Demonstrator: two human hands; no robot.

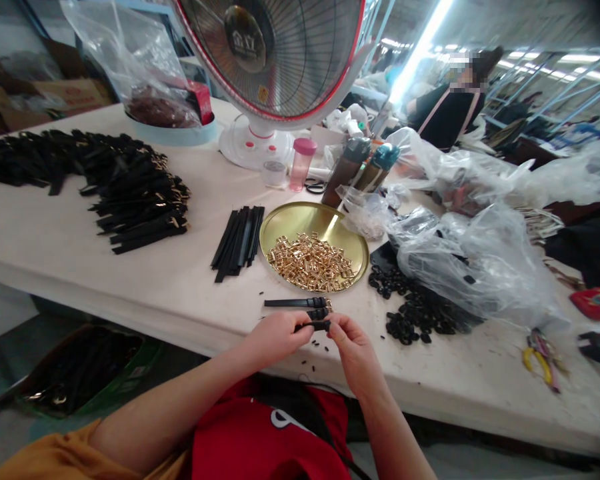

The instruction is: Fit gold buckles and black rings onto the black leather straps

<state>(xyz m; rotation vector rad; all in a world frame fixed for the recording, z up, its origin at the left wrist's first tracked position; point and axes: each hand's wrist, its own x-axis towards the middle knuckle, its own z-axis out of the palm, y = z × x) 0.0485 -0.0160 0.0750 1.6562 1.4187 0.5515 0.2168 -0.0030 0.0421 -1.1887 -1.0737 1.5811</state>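
Observation:
Near the table's front edge, my left hand (283, 340) and my right hand (353, 343) pinch the two ends of a short black strap (320, 325). Whether a buckle sits on its right end is hidden by my fingers. Just beyond my hands lie two black straps with gold buckles (295, 303), the nearer one partly covered by my left hand. Behind them stands a round gold tray (350, 230) holding a heap of small gold buckles (310, 262). A bundle of plain black straps (237, 241) lies left of the tray.
Black loops (415, 310) are piled at the right beside plastic bags (480, 260). Yellow-handled pliers (537, 360) lie farther right. Many buckled straps (140, 190) are heaped at the left. A fan heater (280, 60), a pink-lidded bottle (303, 163) and a co-worker (450, 113) are behind.

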